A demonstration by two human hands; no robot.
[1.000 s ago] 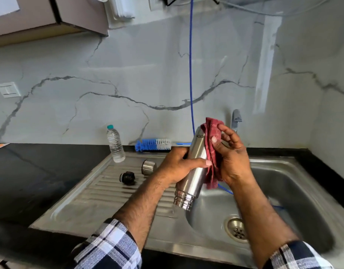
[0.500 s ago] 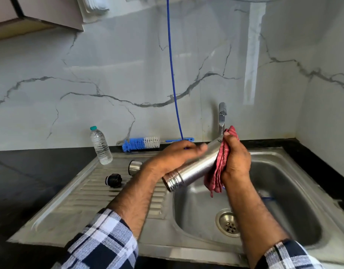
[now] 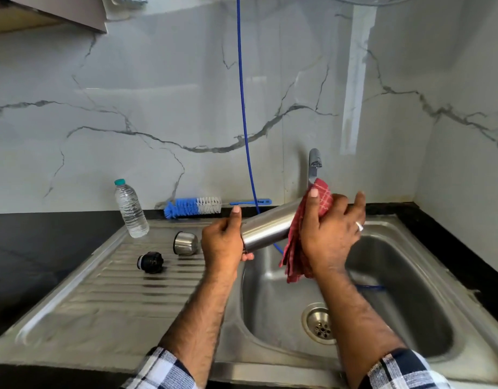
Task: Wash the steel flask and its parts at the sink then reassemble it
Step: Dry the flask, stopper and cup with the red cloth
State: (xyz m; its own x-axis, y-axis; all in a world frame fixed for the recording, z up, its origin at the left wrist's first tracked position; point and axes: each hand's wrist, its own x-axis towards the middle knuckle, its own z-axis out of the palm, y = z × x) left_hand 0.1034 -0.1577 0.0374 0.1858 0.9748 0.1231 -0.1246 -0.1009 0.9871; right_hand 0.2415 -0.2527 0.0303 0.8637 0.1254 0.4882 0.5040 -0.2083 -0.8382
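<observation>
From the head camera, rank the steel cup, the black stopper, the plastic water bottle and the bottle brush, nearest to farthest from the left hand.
Measured from the left hand, which grips the flask:
1. Steel cup, just to its left on the drainboard.
2. Black stopper, farther left and nearer the camera.
3. Bottle brush and plastic water bottle, both back by the wall: too close to call.

A brushed steel flask (image 3: pixel 266 227) with a soft sheen meets a red checked woven cloth (image 3: pixel 304 242) above a satin stainless sink (image 3: pixel 270 290) and its ribbed metal drainboard (image 3: pixel 124 290). A polished steel cup (image 3: pixel 185 243) and glossy black plastic stopper (image 3: pixel 150 262) lie there, near a clear ridged plastic bottle (image 3: pixel 131 210), bristled brush (image 3: pixel 192 206) and glossy veined marble-look wall (image 3: pixel 158 108).
</observation>
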